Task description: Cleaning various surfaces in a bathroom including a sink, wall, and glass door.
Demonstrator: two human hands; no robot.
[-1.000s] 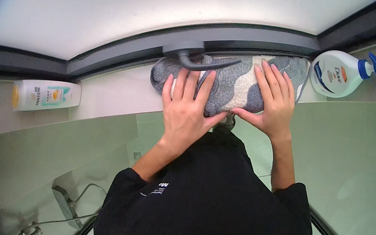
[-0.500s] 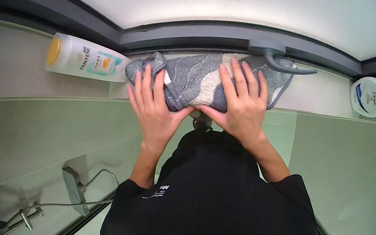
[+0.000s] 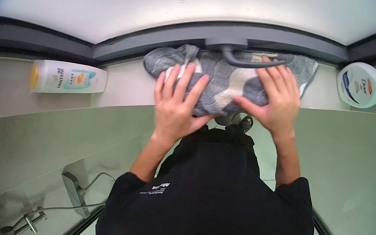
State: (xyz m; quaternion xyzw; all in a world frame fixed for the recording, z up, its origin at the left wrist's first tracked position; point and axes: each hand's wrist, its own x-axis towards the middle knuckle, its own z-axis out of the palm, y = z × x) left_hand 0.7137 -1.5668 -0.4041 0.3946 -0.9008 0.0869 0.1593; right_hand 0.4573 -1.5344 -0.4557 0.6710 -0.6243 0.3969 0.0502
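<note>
A grey towel [image 3: 212, 74] with white wavy patches lies bunched along the pale ledge under a window, with a folded lump at its left end. Spread fingers of my left hand [image 3: 174, 108] press on the towel's left part, the thumb along its near edge. On the right part rests my right hand [image 3: 277, 99], fingers stretched out and thumb apart, its fingertips close to the grey window handle [image 3: 250, 64]. The handle hangs over the towel and hides a strip of it.
A white shampoo bottle [image 3: 68, 79] with a yellow cap lies on its side at the ledge's left. At the right is a white pump bottle [image 3: 362, 86] with a blue top. The dark window frame [image 3: 156, 36] runs behind. A shower fixture [image 3: 75, 193] is at the lower left.
Both hands and the towel have shifted right along the ledge, leaving a gap from the shampoo bottle. The towel now reaches farther past the handle. The view has also shifted slightly.
</note>
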